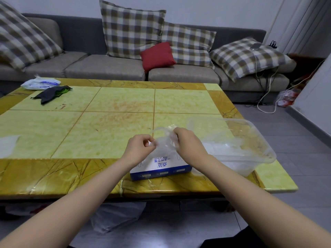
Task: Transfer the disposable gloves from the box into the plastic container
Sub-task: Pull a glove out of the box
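Head view | left hand [138, 147] + right hand [188, 142] fingers [176, 135] both pinch glove [163, 140], stretched left-right just above box [161, 167] on counter [71, 136] | container [232, 120] just beside right hand, to its right | right hand nearer

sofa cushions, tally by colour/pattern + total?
Plaid cushions: 4
Red cushions: 1
Total: 5
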The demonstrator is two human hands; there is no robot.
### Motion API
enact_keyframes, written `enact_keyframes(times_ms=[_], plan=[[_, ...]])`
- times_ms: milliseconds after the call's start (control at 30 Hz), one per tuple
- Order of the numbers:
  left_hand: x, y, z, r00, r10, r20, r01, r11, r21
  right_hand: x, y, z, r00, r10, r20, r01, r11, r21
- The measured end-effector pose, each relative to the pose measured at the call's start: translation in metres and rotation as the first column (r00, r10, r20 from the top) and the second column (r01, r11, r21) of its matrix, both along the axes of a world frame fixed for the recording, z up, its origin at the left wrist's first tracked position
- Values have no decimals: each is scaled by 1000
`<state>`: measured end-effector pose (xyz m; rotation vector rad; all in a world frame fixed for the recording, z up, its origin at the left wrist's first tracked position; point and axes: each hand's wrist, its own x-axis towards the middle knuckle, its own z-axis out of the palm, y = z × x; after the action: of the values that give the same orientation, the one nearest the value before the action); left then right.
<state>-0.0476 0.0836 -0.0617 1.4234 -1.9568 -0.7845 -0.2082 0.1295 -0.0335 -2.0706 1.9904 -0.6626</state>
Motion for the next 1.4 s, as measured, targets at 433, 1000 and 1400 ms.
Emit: enact_keyframes(times_ms=[433, 1000, 1400], plan=[[-17, 17, -1, 880, -294, 372, 320, 947, -8, -26, -11, 11, 972, -148, 185, 155, 988, -24], [-10, 8, -9, 504, -293, 812, 394, 915, 85, -38, -10, 41, 920, -231, 316, 281, 952, -122], [-13, -4, 37, 451, -394, 801, 274, 915, 295, -55, -3, 56, 918, -208, 338, 260, 959, -114]])
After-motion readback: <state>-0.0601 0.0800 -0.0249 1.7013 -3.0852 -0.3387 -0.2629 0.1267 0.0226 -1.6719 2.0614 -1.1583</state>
